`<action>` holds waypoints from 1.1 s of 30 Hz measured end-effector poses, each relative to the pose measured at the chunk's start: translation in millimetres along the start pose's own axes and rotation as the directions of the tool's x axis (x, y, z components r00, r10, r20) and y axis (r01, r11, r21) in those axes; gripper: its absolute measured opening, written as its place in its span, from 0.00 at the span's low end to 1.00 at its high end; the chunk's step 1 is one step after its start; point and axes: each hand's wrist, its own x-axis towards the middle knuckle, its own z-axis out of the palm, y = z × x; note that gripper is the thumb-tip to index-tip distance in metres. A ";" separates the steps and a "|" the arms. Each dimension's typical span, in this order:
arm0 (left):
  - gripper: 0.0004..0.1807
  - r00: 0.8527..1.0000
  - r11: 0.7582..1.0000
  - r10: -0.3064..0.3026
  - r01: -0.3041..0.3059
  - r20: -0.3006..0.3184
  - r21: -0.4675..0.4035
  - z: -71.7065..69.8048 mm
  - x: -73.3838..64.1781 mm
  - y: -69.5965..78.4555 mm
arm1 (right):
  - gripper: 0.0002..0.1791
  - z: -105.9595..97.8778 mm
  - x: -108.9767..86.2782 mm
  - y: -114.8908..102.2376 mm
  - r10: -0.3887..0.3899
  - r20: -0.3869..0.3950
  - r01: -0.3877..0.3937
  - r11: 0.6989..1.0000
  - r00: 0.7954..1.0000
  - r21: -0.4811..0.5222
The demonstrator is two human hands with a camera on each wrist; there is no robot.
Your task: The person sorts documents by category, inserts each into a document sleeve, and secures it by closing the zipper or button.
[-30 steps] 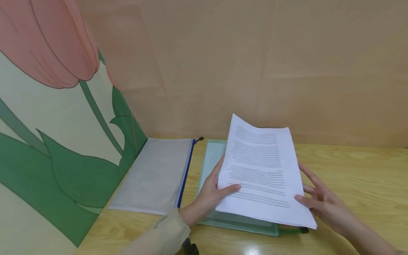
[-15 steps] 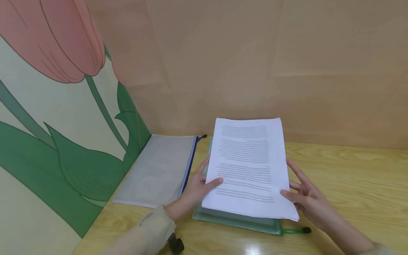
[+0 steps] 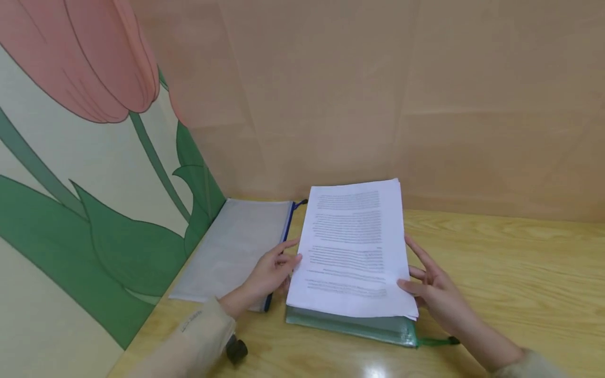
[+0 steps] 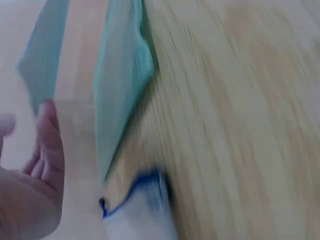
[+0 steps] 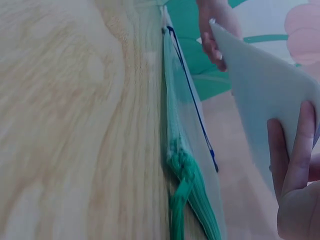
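A stack of white printed paper [image 3: 347, 247] tilts above a green mesh zip pouch [image 3: 350, 326] on the table. My right hand [image 3: 437, 294] grips the stack's right edge, thumb on the top sheet. In the right wrist view, that hand's fingers [image 5: 300, 150] lie against the underside of the paper [image 5: 270, 85]. My left hand [image 3: 267, 273] is at the stack's left edge, index finger and thumb right at the rim. In the left wrist view, a fingertip [image 4: 47, 109] meets the lower corner of the paper [image 4: 45, 60], with the fingers loosely bent.
A clear zip pouch with a blue zipper [image 3: 231, 252] lies flat to the left, partly behind my left forearm. The green pouch's zipper pull [image 3: 437, 342] sticks out right. A brown-covered wall [image 3: 331, 105] rises behind the wooden table [image 3: 520, 273], and a tulip-painted wall [image 3: 118, 210] stands left.
The paper stack has moved left and lower over the green pouch, still in my right hand. My left hand has slid outward, its thumb leaving the page for the edge.
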 end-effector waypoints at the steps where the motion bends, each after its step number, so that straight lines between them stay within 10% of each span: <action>1: 0.25 1.000 1.000 0.000 0.001 -0.031 0.028 -3.8 0.2 -0.3 | 0.48 1.5 1.0 -0.4 0.002 -0.012 -0.002 1.000 1.000 -0.004; 4: 0.15 0.987 0.981 0.059 -0.030 -0.146 0.193 -14.5 2.1 -2.1 | 0.48 5.2 3.8 -1.6 0.025 -0.064 -0.027 0.999 0.998 -0.019; 7: 0.09 0.964 0.908 0.127 -0.017 -0.235 0.419 -22.2 4.9 -4.6 | 0.48 8.3 6.5 -2.7 0.073 -0.145 -0.082 0.995 0.987 -0.056; 13: 0.27 0.987 0.744 0.091 0.022 -0.134 0.668 -26.8 12.2 -14.4 | 0.47 13.0 10.9 -3.5 0.126 -0.272 -0.166 0.978 0.954 -0.127; 22: 0.54 0.976 0.649 -0.184 0.207 -0.113 0.732 -25.8 20.9 -24.2 | 0.48 14.5 9.7 -1.9 0.127 -0.307 -0.163 0.982 0.943 -0.094; 33: 0.54 0.958 0.596 -0.249 0.267 -0.141 0.757 -23.3 28.7 -32.4 | 0.48 15.0 8.1 -6.7 0.134 -0.307 -0.172 0.980 0.942 -0.100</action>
